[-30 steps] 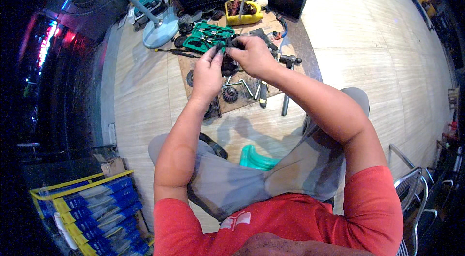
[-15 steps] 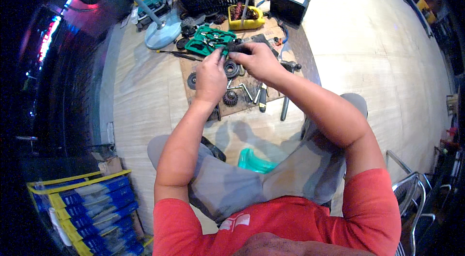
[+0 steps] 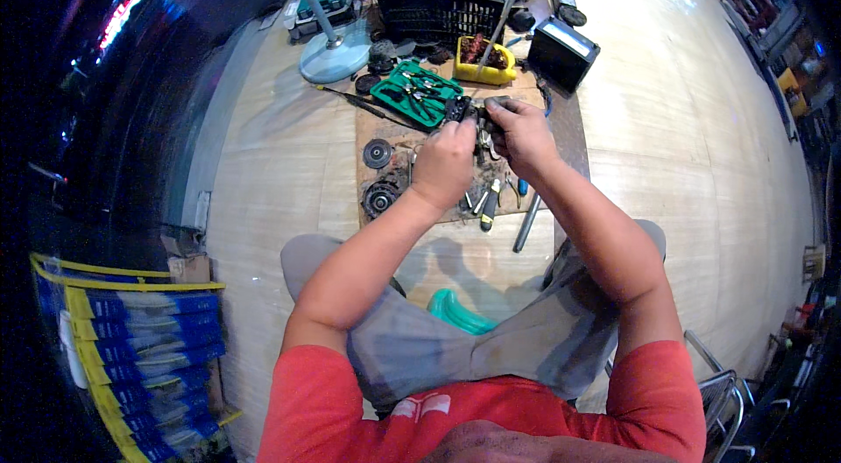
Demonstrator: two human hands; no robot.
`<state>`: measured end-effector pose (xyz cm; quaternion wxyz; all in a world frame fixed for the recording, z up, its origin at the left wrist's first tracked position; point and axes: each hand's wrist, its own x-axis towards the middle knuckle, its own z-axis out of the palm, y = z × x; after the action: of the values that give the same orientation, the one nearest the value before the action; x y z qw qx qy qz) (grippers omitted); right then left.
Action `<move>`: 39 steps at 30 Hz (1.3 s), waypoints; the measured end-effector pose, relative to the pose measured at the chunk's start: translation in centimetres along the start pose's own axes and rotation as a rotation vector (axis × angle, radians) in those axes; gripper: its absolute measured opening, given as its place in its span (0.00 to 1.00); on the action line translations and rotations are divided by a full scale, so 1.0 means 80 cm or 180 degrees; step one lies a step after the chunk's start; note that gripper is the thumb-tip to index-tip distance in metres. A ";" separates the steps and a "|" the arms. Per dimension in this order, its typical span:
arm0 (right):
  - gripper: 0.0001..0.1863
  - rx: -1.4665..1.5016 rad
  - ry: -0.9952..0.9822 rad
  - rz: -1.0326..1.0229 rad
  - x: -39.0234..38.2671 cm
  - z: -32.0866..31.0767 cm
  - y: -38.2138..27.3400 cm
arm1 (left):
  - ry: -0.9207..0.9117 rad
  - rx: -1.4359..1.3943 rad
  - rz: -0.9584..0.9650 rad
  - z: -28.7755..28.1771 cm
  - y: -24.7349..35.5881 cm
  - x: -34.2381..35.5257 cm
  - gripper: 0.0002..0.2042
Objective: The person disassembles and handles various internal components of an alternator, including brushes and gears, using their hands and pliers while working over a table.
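Observation:
My left hand (image 3: 445,161) is closed, its fingertips pinched at a small dark part (image 3: 459,109) beside the tool case. Close to its right, my right hand (image 3: 526,137) is closed round another dark, greasy-looking piece (image 3: 492,106); its exact kind is hidden by the fingers. A green tool case (image 3: 382,91) holding several pliers lies open just beyond my left hand. On the work board (image 3: 399,132), a dark round disc (image 3: 378,154) and a finned dark rotor-like wheel (image 3: 380,198) rest to the left. Nearer me lies a black-and-yellow-handled tool (image 3: 489,211).
A metal rod handle (image 3: 526,231) juts over the board's near edge. Behind stand a yellow cut-open container (image 3: 504,75) with reddish bits, a black box (image 3: 561,60), stacked black crates (image 3: 438,18) and a fan base (image 3: 335,56). A green plastic piece (image 3: 460,312) lies between my legs.
The view has shifted, so the board sits lower and further right. My hands, earlier close together over the board's middle, are now slightly apart and further right.

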<state>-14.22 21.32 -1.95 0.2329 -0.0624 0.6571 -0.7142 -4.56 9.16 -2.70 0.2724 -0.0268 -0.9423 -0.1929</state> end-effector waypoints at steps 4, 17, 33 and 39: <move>0.14 -0.0138 0.0105 0.0005 0.001 0.000 0.003 | -0.0074 0.0221 -0.0080 0.009 0.002 -0.005 0.10; 0.11 -0.0672 -0.0001 -0.0562 0.003 0.004 0.017 | -0.0395 -0.0371 -0.0490 0.002 -0.003 -0.011 0.12; 0.13 -0.0031 -0.0844 0.0177 0.003 -0.020 -0.018 | -0.0564 -0.1386 -0.0898 -0.017 -0.013 0.006 0.11; 0.11 0.0161 -0.1091 0.0375 -0.003 -0.016 -0.029 | -0.0937 -0.1912 -0.1036 -0.020 -0.018 0.011 0.13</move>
<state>-15.11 22.65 0.16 0.3844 -0.1387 0.5922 -0.6945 -4.70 7.19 -1.46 0.0797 0.0172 -0.8646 -0.4957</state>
